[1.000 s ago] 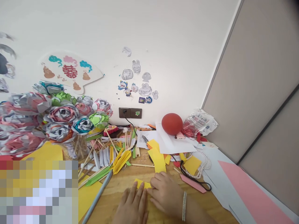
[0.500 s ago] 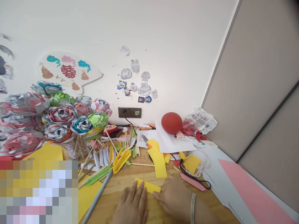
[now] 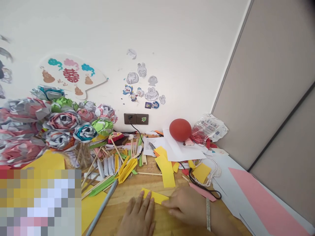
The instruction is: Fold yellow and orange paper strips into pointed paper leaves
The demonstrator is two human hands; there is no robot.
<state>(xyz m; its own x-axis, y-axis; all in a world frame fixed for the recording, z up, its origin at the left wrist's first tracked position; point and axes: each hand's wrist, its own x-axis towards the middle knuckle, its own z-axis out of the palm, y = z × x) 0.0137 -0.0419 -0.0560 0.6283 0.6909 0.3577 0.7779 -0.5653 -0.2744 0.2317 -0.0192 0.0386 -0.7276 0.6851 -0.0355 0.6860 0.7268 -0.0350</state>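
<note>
Rightward since the earlier frame, right hand (image 3: 187,207) presses the yellow strip (image 3: 155,196) flat; left hand (image 3: 139,216) fingers lie extended, holding its near end. Uneven pressure could skew the crease.

Folded yellow paper strip (image 3: 156,196): narrow, flat, creased lengthwise, lying on the wooden tabletop (image 3: 137,186) near its front edge, tilted slightly so the left end sits a little farther back than the right. Pinned at both ends, left end under the fingertips of the left hand (image 3: 137,218), right end under the fingertips of the right hand (image 3: 188,206). Middle stretch uncovered, bright and unmarked. Lies just in front of a larger loose yellow sheet (image 3: 165,170), apart from it.
</note>
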